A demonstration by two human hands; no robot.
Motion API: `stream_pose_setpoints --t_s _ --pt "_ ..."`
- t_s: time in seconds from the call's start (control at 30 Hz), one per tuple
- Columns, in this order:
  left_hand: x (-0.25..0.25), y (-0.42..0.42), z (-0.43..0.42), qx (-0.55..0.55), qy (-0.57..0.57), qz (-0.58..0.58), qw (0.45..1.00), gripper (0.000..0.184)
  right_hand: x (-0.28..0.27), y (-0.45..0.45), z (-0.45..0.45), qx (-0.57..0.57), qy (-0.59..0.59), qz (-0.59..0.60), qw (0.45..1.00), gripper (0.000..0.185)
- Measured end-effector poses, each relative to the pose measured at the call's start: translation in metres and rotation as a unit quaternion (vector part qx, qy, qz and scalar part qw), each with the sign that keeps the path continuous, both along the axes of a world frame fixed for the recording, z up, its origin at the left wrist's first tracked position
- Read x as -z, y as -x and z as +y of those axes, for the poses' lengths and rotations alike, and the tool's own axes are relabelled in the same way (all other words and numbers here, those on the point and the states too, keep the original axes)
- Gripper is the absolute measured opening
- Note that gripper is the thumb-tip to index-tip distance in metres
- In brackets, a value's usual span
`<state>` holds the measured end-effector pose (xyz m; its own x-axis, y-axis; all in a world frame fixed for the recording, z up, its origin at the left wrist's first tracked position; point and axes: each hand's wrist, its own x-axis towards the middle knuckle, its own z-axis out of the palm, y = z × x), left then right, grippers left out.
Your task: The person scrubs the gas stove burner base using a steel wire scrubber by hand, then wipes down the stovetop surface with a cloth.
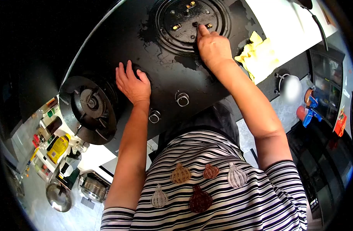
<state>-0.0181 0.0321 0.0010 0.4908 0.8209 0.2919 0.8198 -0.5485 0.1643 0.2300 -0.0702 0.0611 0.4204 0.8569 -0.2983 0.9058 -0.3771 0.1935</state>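
Flat on the black cooktop (161,77), my left hand (134,82) rests with its fingers spread, between the left burner and the knobs. My right hand (214,46) reaches to the round burner recess (184,36) at the top, its index finger extended onto the metal base and its other fingers curled under. Whether anything small is beneath that fingertip cannot be seen. Wet patches surround the recess. A crumpled yellow cloth (259,56) lies just right of my right hand. Two control knobs (182,99) sit near the front edge.
The left burner (92,103) carries a black pan support. Beyond it at the lower left are a yellow bottle (58,148), a steel pot (95,188) and a lid (58,197). A white round object (290,88) and blue packets (310,116) are at the right.
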Motion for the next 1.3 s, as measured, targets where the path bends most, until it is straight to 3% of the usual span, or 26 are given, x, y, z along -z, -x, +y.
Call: stream_pose_setpoints --t_s 0.3,0.4,0.73,0.8,0.93,0.97,1.0,1.1,1.17,1.3 --pt "0.001 0.0 -0.001 0.005 0.001 -0.011 1.0 0.045 0.02 -0.013 -0.002 0.05 -0.081 0.049 0.994 0.051" --pt "0.001 -0.001 0.001 -0.003 0.005 0.0 1.0 0.045 0.002 0.006 -0.01 0.037 -0.028 0.068 0.997 0.05" --pt "0.0 0.0 -0.002 -0.001 0.002 -0.002 1.0 0.045 0.017 -0.007 0.006 0.063 -0.123 0.024 0.99 0.049" --pt "0.001 -0.002 0.0 -0.004 0.003 -0.001 1.0 0.044 -0.002 0.01 0.002 0.052 -0.008 0.062 0.997 0.039" --pt "0.0 0.0 0.0 0.001 -0.005 0.0 1.0 0.045 0.0 0.012 0.003 0.032 -0.029 0.038 0.998 0.04" --pt "0.0 0.0 0.0 0.0 -0.006 0.0 1.0 0.045 -0.003 0.003 0.009 0.088 0.009 0.051 0.995 0.05" --pt "0.0 0.0 -0.001 -0.002 -0.005 0.001 1.0 0.045 0.001 -0.005 0.01 0.089 -0.069 0.04 0.993 0.05" --pt "0.0 0.0 -0.001 -0.003 -0.005 -0.001 1.0 0.045 0.005 0.003 0.014 0.08 -0.042 0.025 0.996 0.049" --pt "0.0 -0.001 -0.001 -0.005 -0.008 0.004 1.0 0.045 -0.007 0.012 0.014 0.051 0.051 0.061 0.996 0.049" --pt "-0.001 0.0 -0.001 0.0 -0.01 -0.005 1.0 0.044 0.001 0.022 0.006 0.04 0.024 0.045 0.998 0.049"
